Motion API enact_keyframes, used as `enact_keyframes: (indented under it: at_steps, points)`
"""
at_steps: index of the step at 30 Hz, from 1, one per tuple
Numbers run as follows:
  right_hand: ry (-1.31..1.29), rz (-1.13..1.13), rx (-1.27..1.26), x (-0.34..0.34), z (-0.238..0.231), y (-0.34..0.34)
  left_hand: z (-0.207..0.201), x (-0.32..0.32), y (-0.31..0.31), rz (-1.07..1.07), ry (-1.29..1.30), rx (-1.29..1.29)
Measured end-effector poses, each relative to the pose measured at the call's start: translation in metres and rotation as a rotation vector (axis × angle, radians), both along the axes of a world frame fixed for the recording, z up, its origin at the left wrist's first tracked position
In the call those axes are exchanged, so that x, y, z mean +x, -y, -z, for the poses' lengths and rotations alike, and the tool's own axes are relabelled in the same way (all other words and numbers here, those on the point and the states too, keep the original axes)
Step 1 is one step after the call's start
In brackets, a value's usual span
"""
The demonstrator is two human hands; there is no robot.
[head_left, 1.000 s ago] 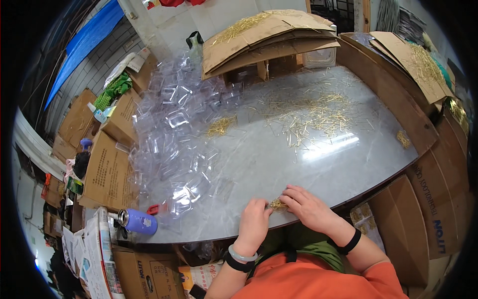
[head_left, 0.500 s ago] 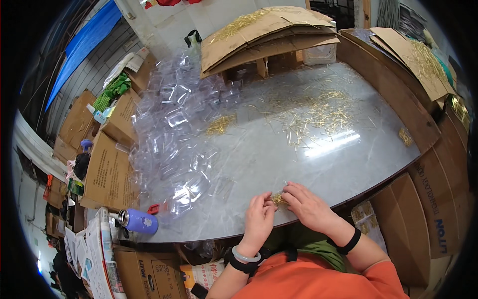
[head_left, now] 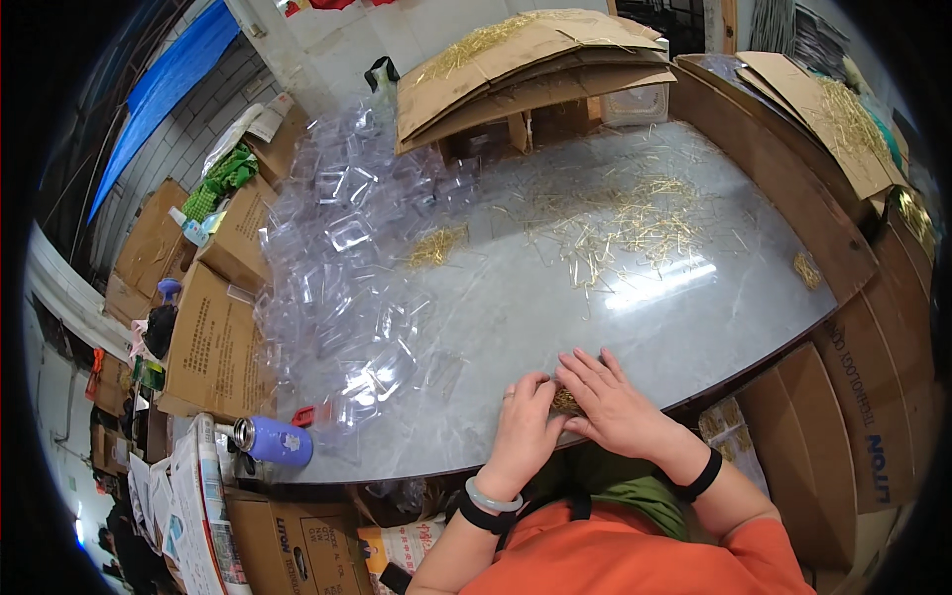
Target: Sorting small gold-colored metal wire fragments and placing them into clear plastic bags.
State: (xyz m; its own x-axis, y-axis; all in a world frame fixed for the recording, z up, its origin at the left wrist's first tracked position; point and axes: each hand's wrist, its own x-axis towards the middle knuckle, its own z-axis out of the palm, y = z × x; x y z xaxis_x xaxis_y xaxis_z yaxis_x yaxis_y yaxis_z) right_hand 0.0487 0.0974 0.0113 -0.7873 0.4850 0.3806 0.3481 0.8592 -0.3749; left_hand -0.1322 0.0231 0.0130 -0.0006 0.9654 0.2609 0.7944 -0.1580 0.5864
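Observation:
At the near edge of the grey table, a small bundle of gold metal wire hooks sits between my two hands. My left hand is closed, its fingers curled against the bundle's left side. Stretched out over the far and right side is my right hand, its fingers long and slightly apart, touching the bundle. Much of the bundle is hidden by the hands. Loose gold hooks lie scattered farther up the table, with a smaller pile to their left.
Clear plastic boxes heap along the table's left side. A purple bottle lies at the near left corner by a red object. Cardboard sheets form a shelf at the back. Another gold bundle rests near the right edge.
My right hand has spread from a pinch to stretched fingers over the bundle. The left hand has shifted slightly right and curled closer around it.

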Motion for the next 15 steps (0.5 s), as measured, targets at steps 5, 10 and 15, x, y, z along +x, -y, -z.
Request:
enact_keyframes:
  at_steps: [5, 10, 15]
  points:
    - [0.023, 0.065, -0.098, -0.003, 0.014, 0.002, 0.007, -0.008, 0.009, -0.101, 0.083, 0.018]
    - [0.031, 0.105, -0.099, -0.003, 0.009, 0.004, 0.02, -0.064, 0.05, -0.545, 0.417, -0.016]
    - [-0.048, 0.047, -0.184, 0.001, -0.007, 0.003, -0.001, -0.113, 0.054, -0.768, 0.822, -0.23]
